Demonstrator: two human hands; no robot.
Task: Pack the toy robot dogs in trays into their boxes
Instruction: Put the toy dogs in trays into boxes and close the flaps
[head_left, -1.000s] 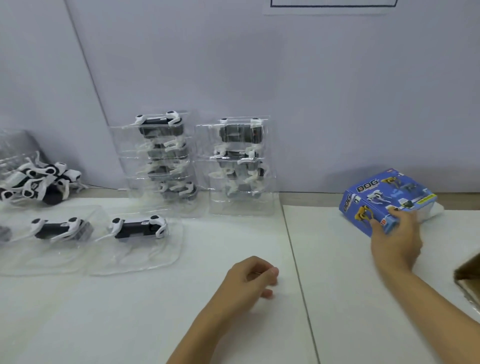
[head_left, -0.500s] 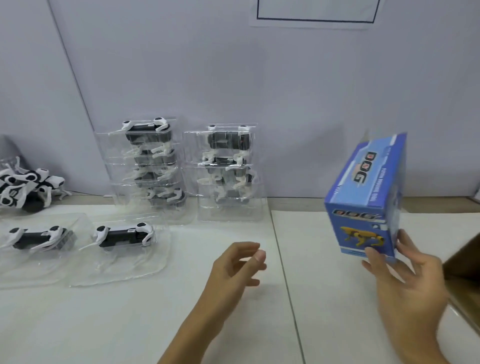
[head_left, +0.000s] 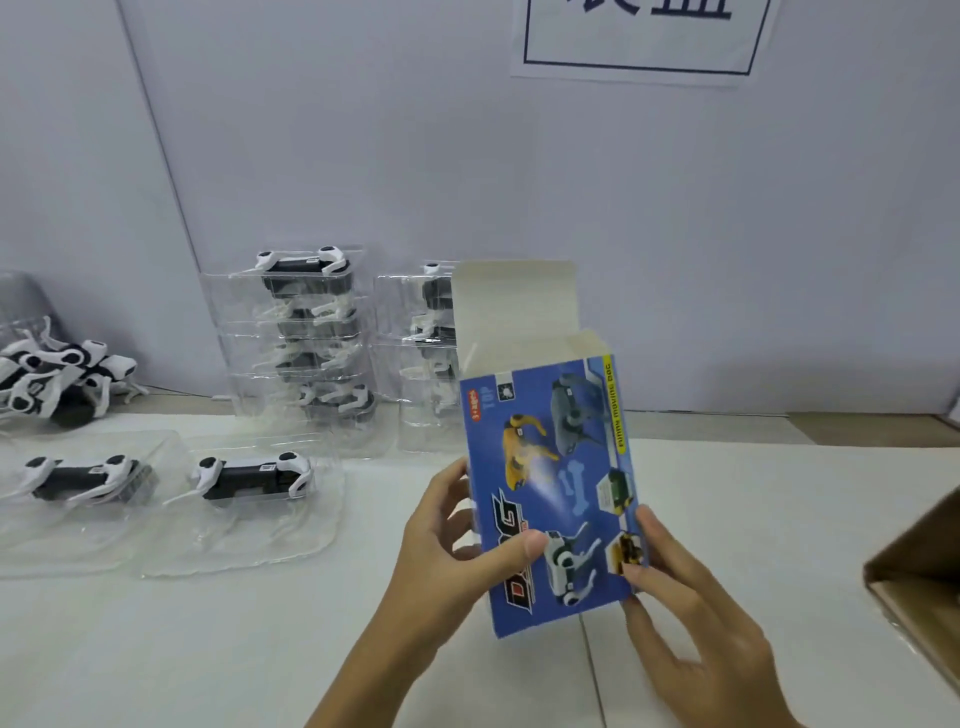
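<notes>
Blue printed cardboard toy box (head_left: 550, 488), top flap open, is gripped upright between left hand (head_left: 447, 551) fingers and right hand (head_left: 691, 618) fingers, above white bench (head_left: 208, 649).

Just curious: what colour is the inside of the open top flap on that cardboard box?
Plain off-white open top flap, head view.

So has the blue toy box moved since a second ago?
Yes. The blue toy box has left the table's far right and is now upright in both hands, left and right, over the table seam.
</notes>
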